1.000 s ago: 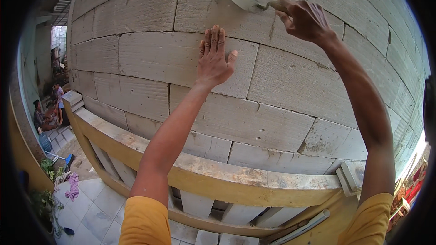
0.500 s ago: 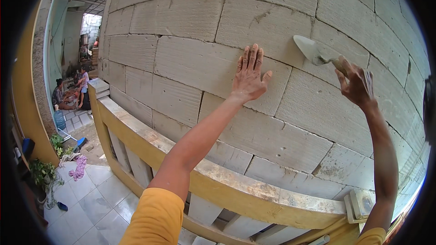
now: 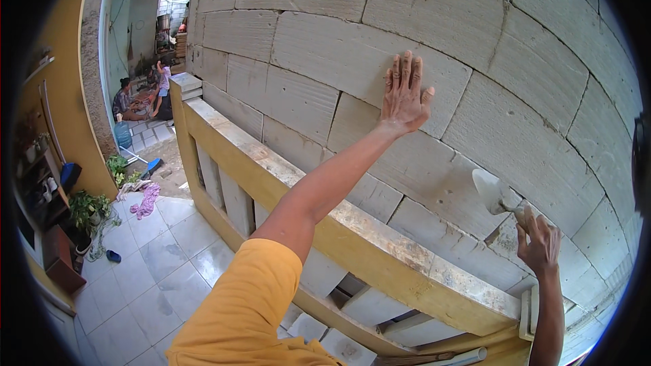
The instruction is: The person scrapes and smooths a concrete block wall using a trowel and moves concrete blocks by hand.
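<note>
My left hand [image 3: 407, 98] lies flat against the lightweight block wall [image 3: 339, 47], fingers apart and pointing up, above the yellow railing. Lower and to the right, my right hand [image 3: 539, 244] grips the handle of a metal trowel [image 3: 491, 190], whose pointed blade is against or very close to the blocks, just above the railing's capped top.
A yellow railing [image 3: 251, 173] runs along the wall's foot, with loose blocks [image 3: 346, 352] below. At left are a tiled floor [image 3: 166, 264], a potted plant [image 3: 91, 210], a pink cloth [image 3: 144, 200] and a broom [image 3: 150, 167]. Two other people [image 3: 124, 98] are in the far passage.
The trowel and my right hand have moved down the wall from near the top. My left hand stays flat on the blocks. The view has swung leftward, showing more floor and passage.
</note>
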Demonstrator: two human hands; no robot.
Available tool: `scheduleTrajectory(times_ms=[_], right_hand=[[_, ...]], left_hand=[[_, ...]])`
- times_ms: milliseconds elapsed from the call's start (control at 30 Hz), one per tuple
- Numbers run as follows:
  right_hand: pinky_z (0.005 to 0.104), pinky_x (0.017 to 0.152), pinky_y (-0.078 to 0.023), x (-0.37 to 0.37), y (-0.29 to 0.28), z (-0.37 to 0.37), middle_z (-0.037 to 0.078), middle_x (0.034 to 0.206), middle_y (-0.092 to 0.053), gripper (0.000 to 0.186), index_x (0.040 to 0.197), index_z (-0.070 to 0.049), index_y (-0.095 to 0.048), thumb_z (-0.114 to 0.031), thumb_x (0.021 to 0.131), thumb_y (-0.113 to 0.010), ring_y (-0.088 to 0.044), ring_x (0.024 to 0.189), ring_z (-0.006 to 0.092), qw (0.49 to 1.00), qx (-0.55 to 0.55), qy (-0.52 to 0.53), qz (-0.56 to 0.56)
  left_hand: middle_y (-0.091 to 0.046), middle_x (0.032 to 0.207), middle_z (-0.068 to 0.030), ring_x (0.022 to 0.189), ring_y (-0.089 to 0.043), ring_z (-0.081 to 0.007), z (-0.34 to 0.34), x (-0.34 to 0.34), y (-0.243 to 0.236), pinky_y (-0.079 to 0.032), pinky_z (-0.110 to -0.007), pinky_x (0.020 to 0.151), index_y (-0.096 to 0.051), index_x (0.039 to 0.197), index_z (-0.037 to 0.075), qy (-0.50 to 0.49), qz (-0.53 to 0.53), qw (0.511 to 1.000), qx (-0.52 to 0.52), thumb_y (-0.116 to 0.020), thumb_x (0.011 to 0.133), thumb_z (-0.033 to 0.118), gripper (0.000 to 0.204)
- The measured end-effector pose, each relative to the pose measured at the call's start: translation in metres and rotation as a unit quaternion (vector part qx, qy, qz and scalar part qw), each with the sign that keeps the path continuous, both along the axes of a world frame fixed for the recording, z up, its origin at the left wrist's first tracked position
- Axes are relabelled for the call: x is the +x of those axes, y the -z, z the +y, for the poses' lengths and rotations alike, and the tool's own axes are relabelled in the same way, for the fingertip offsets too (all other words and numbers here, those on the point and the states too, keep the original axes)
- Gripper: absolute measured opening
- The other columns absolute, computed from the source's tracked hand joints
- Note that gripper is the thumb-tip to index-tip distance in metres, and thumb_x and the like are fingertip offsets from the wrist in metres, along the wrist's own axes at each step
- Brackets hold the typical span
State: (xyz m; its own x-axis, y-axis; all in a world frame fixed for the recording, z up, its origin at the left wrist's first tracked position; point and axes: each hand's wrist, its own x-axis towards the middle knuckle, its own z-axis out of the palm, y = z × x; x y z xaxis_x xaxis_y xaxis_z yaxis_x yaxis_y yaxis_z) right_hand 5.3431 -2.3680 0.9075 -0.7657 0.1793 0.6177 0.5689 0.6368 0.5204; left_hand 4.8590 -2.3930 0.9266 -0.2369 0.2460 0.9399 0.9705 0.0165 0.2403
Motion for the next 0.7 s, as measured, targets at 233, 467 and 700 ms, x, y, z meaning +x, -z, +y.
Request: scheduleTrajectory(times_ms=[233,467,700], right_hand=[[0.047,0.061,-0.054,0.076,0.063,-0.013,0.014,0.088,-0.067,0.052,0.138,-0.005,-0.061,-0.017,0.09,-0.078,-0.071,0.071,0.0364,0.99,-0.078,0.068,0.097],[0.0488,0.068,-0.057,0.155,0.076,-0.025,0.015,0.104,-0.074,0.039,0.13,-0.005,-0.063,-0.019,0.096,-0.074,-0.073,0.082,0.04,0.974,-0.076,0.103,0.189],[0.0474,0.072,-0.056,0.156,0.102,-0.006,0.012,0.104,-0.071,0.037,0.133,-0.011,-0.064,-0.02,0.097,-0.072,-0.072,0.086,0.0357,0.961,-0.196,0.136,0.143]], left_hand=[[-0.006,0.182,-0.0078,0.166,0.0,-0.0385,0.031,0.113,0.03,-0.007,-0.056,0.134,-0.018,0.174,0.023,0.089,0.28,0.953,-0.073,-0.049,0.107,0.042,0.076],[-0.014,0.18,-0.0159,0.166,-0.008,-0.0372,0.072,0.085,-0.067,-0.004,-0.052,0.135,-0.018,0.173,0.011,-0.107,0.137,0.973,0.149,-0.045,0.109,0.036,0.073],[-0.022,0.179,-0.0129,0.165,-0.015,-0.0349,0.1,0.077,-0.058,-0.007,-0.05,0.135,-0.025,0.172,0.013,-0.143,0.142,0.959,0.199,-0.044,0.11,0.037,0.069]])
